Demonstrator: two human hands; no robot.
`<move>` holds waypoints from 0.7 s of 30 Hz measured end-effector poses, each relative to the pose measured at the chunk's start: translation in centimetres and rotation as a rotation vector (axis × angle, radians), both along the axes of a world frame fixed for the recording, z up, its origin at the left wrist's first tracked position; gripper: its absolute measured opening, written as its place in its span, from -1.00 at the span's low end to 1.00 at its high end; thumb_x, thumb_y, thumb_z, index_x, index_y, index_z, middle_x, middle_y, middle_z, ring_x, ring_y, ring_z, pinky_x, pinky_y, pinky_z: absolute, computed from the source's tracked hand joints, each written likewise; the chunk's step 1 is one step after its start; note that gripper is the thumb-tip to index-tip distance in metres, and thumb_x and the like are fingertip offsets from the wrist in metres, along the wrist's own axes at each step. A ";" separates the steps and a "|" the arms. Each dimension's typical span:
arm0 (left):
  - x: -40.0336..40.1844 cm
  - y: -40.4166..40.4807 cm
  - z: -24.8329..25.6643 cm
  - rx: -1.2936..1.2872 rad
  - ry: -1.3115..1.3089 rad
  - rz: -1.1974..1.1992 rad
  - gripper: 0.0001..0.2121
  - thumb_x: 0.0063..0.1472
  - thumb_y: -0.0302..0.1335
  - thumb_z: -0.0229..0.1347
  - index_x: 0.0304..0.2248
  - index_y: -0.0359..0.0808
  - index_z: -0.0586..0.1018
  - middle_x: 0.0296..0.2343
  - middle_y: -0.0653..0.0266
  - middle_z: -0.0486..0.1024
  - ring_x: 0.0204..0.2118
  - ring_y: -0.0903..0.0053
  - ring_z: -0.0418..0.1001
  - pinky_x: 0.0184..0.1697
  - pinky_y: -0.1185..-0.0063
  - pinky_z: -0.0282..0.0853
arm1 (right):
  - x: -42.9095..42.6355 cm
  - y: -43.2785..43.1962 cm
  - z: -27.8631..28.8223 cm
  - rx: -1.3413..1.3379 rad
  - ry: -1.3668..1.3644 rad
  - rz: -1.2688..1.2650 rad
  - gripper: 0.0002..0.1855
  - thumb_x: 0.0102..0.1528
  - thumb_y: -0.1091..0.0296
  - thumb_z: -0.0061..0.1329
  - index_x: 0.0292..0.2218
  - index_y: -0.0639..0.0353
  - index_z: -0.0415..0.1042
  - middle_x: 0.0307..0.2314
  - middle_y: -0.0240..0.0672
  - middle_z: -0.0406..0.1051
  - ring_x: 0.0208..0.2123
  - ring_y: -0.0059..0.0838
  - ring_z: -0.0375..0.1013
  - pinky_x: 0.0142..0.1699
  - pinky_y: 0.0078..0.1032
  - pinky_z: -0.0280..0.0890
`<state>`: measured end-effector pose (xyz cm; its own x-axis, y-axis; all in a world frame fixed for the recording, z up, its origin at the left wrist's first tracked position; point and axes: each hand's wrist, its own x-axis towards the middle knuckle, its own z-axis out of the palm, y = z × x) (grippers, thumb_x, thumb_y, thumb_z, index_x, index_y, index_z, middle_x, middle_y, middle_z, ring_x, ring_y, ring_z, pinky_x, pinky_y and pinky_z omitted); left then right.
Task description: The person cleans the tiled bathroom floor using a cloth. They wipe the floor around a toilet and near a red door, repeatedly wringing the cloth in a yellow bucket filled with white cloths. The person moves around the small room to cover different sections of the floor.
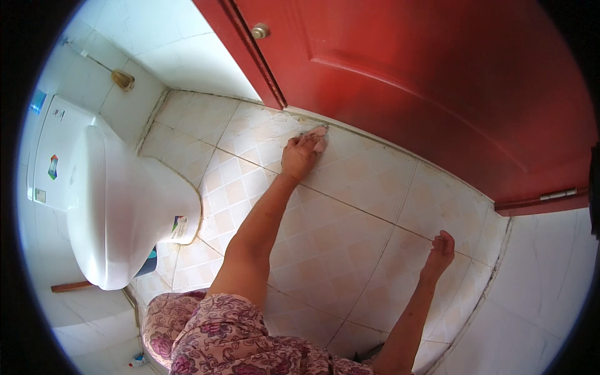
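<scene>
A pink cloth (318, 135) is bunched under my left hand (299, 153), which grips it against the tiled floor (347, 239) close to the door's lower edge. My right hand (440, 251) is off to the right with its fingers curled in, and I see nothing in it. In front of both hands stands a red panelled door (398, 84), which looks closed.
To the left is a white toilet (117, 201), with a dark container (148, 263) partly behind its base. A toilet brush (123, 79) hangs on the wall. The door has a round knob (260, 31) and a hinge (558, 194). White wall tiles (534, 276) rise at the right.
</scene>
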<state>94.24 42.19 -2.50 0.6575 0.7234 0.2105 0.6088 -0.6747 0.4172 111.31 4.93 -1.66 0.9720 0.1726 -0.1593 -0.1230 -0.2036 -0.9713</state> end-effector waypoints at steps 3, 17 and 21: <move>-3.0 2.8 1.6 -0.338 -0.319 0.092 -0.83 0.13 -0.46 -0.06 -0.28 -0.27 0.47 -0.49 0.23 0.48 -0.40 0.54 0.42 -0.29 0.56 0.33 | -0.8 1.4 0.7 -0.060 0.003 0.042 -0.84 0.06 0.53 -0.19 -0.28 0.21 0.36 -0.48 -0.47 0.31 -0.42 -0.67 0.26 -0.30 -0.69 0.19; -26.8 11.5 3.0 -0.479 -1.038 0.245 -0.74 0.10 -0.41 -0.21 -0.30 -0.32 0.46 -0.39 0.21 0.46 -0.30 0.46 0.40 -0.25 0.58 0.30 | -2.4 3.4 -3.5 -0.368 -0.204 0.211 -0.79 0.04 0.46 -0.21 -0.27 0.28 0.37 -0.41 -0.30 0.40 -0.38 -0.48 0.35 -0.23 -0.56 0.24; -25.3 6.7 -6.2 0.115 -0.152 0.476 -0.75 0.13 -0.29 -0.09 -0.31 -0.25 0.50 -0.43 0.30 0.46 -0.35 0.48 0.36 -0.23 0.62 0.25 | -3.7 3.9 -4.7 -0.469 -0.321 0.263 -0.79 0.04 0.46 -0.21 -0.27 0.29 0.37 -0.37 -0.25 0.41 -0.33 -0.41 0.38 -0.18 -0.52 0.25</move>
<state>68.90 48.87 -8.71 0.2166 0.9017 0.3742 0.7981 -0.3843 0.4641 107.64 8.84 -6.35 0.9183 0.3955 0.0170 0.2728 -0.6012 -0.7511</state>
